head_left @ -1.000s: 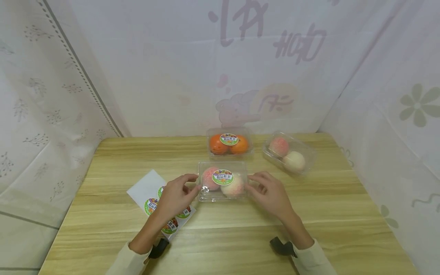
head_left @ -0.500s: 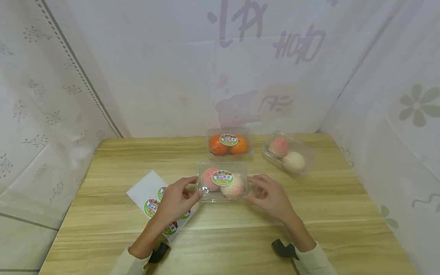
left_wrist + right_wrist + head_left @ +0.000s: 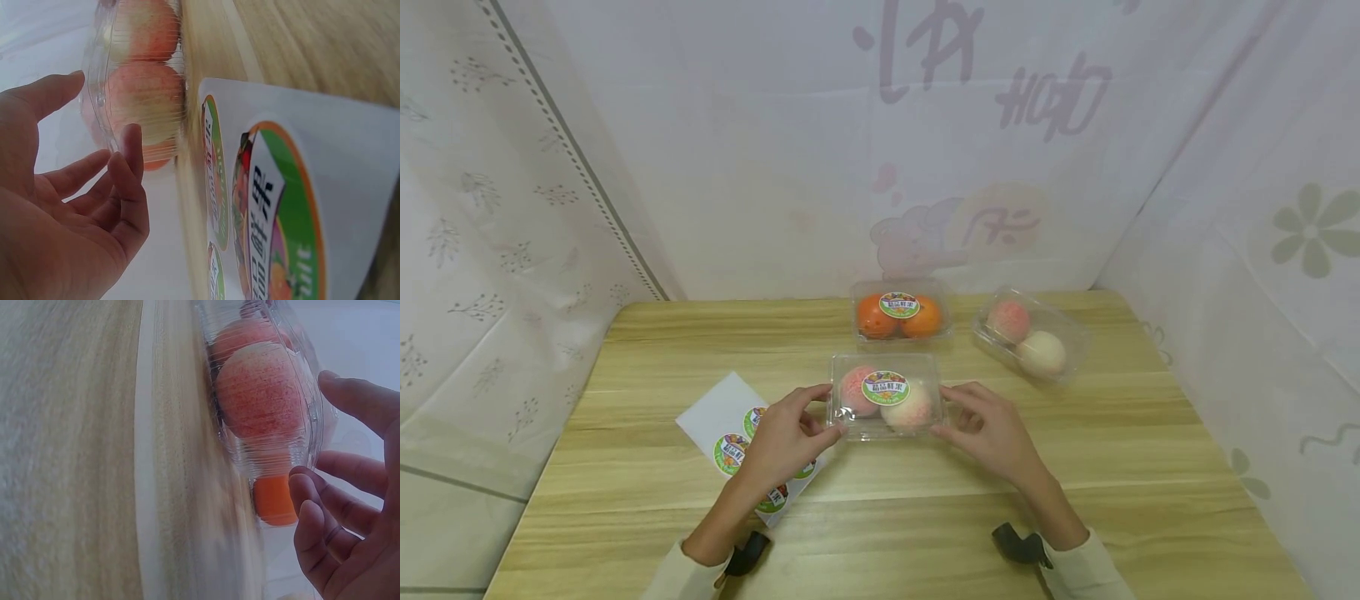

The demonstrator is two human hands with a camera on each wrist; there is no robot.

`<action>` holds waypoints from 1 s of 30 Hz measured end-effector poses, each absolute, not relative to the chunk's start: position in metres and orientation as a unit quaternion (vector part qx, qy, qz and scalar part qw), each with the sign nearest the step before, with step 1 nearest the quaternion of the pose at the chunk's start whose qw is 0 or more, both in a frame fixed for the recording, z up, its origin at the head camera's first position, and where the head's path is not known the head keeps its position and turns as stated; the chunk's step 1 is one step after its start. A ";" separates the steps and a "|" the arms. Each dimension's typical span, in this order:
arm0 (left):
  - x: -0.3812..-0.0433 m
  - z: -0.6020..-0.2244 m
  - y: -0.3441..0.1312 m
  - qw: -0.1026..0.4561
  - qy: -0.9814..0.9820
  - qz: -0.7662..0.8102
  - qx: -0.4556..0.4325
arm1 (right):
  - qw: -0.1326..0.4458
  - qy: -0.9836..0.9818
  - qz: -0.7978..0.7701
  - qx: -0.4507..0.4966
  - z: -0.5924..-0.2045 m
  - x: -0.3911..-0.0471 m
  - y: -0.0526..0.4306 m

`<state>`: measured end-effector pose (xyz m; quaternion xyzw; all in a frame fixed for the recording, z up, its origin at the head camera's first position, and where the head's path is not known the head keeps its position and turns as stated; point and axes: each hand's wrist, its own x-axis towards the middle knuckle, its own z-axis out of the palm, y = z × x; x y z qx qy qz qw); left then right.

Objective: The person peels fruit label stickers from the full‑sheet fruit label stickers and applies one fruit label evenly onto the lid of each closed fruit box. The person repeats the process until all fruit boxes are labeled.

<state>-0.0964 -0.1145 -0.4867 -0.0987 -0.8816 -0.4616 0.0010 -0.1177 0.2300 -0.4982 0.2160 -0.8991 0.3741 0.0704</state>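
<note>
A clear plastic fruit box (image 3: 883,359) lies in the middle of the table, with a pink peach (image 3: 857,393) and a paler peach (image 3: 904,414) inside. Its lid bears an oval fruit sticker (image 3: 886,388). My left hand (image 3: 786,433) holds the box's left end, thumb at the near corner and fingers along the side. At the opposite end my right hand (image 3: 992,429) holds it the same way. In the left wrist view the thumb touches the box's edge (image 3: 100,84). A white sticker sheet (image 3: 721,410) lies partly hidden beneath my left hand.
Behind stands another clear box (image 3: 902,286) of two orange fruits, with the same kind of sticker on top. At the back right sits a tilted clear box (image 3: 1070,329) with two peaches and no sticker visible. A printed cloth (image 3: 760,167) hangs beyond the table (image 3: 1105,467).
Both thumbs have come in onto the near corners of the fruit box over the last second. The box has barely shifted, and the other things have stayed put.
</note>
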 end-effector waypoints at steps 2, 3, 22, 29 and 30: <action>-0.096 -0.487 -0.114 0.000 -0.881 -0.462 -0.097 | 0.072 -0.899 0.374 0.216 -0.498 -0.117 0.230; -0.096 -0.486 -0.114 -0.001 -0.881 -0.463 -0.097 | 0.072 -0.899 0.374 0.217 -0.498 -0.117 0.229; -0.097 -0.487 -0.119 -0.019 -0.876 -0.475 -0.087 | 0.076 -0.897 0.381 0.210 -0.492 -0.113 0.216; -0.095 -0.488 -0.126 -0.021 -0.872 -0.480 -0.099 | 0.079 -0.900 0.379 0.203 -0.490 -0.113 0.207; -0.095 -0.488 -0.127 -0.021 -0.872 -0.478 -0.101 | 0.081 -0.901 0.375 0.202 -0.489 -0.113 0.205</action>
